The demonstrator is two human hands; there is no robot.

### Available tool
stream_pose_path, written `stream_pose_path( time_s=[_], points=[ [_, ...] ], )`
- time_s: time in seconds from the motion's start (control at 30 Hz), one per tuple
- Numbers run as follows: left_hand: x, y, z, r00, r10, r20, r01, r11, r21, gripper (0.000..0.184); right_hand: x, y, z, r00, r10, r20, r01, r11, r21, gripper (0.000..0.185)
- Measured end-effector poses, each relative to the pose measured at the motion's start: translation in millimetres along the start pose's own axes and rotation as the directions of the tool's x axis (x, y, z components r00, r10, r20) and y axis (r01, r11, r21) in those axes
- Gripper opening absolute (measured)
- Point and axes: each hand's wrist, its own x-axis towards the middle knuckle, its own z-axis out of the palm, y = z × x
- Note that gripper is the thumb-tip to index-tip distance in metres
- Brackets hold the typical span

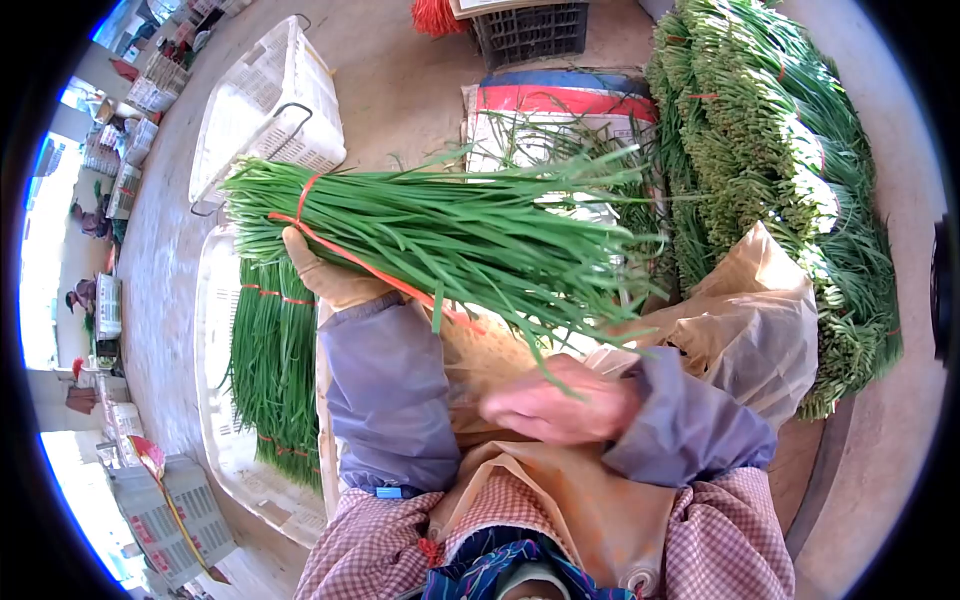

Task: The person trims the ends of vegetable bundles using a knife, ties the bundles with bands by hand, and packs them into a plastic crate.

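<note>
A bunch of garlic chives (pixel 440 215) lies across the view, its cut ends to the left and its leaf tips to the right. A red tie (pixel 300 205) goes round it near the cut ends, with a long loose end trailing toward the lap. My left hand (pixel 335 275), in a tan glove, grips the bunch from below near that tie. Over the lap, below the leaves, my right hand (pixel 560 400) is smeared by motion. Its fingers point left and cannot be read clearly; it is apart from the bunch.
Tied chive bunches (pixel 275 350) lie in a white crate (pixel 215 400) at my left. Another white crate (pixel 265 100) stands beyond. On the right is a tall pile of chives (pixel 760 150). Loose leaves lie on a printed sack (pixel 560 100), near a black crate (pixel 530 35). People are at far left.
</note>
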Motion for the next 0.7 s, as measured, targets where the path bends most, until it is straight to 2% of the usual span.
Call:
stream_pose_path(
  time_s=[0.07,0.13,0.17,0.2,0.23,0.27,0.3,0.33,0.37,0.47,0.53,0.6,0.67,0.7],
  points=[
    [-2.0,1.5,2.2,0.999,0.004,0.054,-0.003,1.000,-0.002,0.067,-14.5,-11.0,-35.3,0.974,-0.055,0.221,0.026,0.991,0.130,0.011],
    [-1.7,-0.4,5.2,0.996,0.010,0.084,-0.009,1.000,-0.014,0.068,-39.0,-29.9,-66.6,0.998,-0.005,0.067,-0.015,0.952,0.304,0.013],
    [-1.6,-0.3,5.6,0.992,-0.012,0.122,0.009,1.000,0.026,0.069,-49.0,-40.0,-80.0,1.000,0.030,0.002,-0.029,0.958,0.284,0.011],
    [-1.9,-1.2,4.8,0.996,-0.018,0.088,0.015,0.999,0.031,0.069,-59.0,-45.6,-87.7,0.996,0.065,-0.064,-0.045,0.963,0.267,0.010],
    [-2.2,-1.5,3.3,0.998,-0.022,0.053,0.020,0.999,0.037,0.069,-71.4,-43.8,-83.1,0.972,0.109,-0.208,-0.062,0.973,0.222,0.009],
    [-1.7,-0.2,1.3,1.000,-0.023,0.017,0.022,0.999,0.047,0.069,-75.3,-42.1,-76.7,0.914,0.255,-0.315,-0.174,0.949,0.263,0.009],
    [0.4,0.9,-4.7,0.978,-0.073,0.197,0.077,0.997,-0.012,0.070,-78.6,-39.7,-70.8,0.825,0.391,-0.409,-0.275,0.909,0.315,0.009],
    [1.1,2.3,-9.4,0.984,-0.070,0.164,0.071,0.997,-0.002,0.070,-81.4,-35.2,-65.7,0.706,0.514,-0.488,-0.362,0.854,0.374,0.009],
    [2.1,3.1,-13.3,0.989,-0.067,0.135,0.067,0.998,0.008,0.070,-79.7,-26.8,-57.5,0.670,0.453,-0.588,-0.288,0.889,0.357,0.009],
    [3.5,4.4,-19.0,0.993,-0.085,0.082,0.085,0.996,0.004,0.069,-65.6,-17.5,-44.8,0.609,0.295,-0.736,-0.239,0.953,0.184,0.008],
    [3.4,3.2,-17.1,0.997,-0.077,0.020,0.077,0.997,0.006,0.068,-57.1,-10.0,-42.8,0.629,0.262,-0.731,-0.255,0.959,0.125,0.008],
    [7.4,4.2,-22.5,0.994,-0.098,0.051,0.097,0.995,0.008,0.068,-48.4,-2.2,-40.3,0.655,0.250,-0.713,-0.284,0.956,0.074,0.009],
    [9.2,7.0,-30.4,0.991,-0.114,0.076,0.114,0.993,0.009,0.067,-37.4,2.8,-37.8,0.629,0.259,-0.733,-0.289,0.953,0.089,0.010],
    [5.5,3.2,-18.9,0.998,-0.049,-0.048,0.054,0.993,0.105,0.066,-33.5,5.7,-37.9,0.619,0.268,-0.739,-0.307,0.948,0.086,0.011]
  ],
)
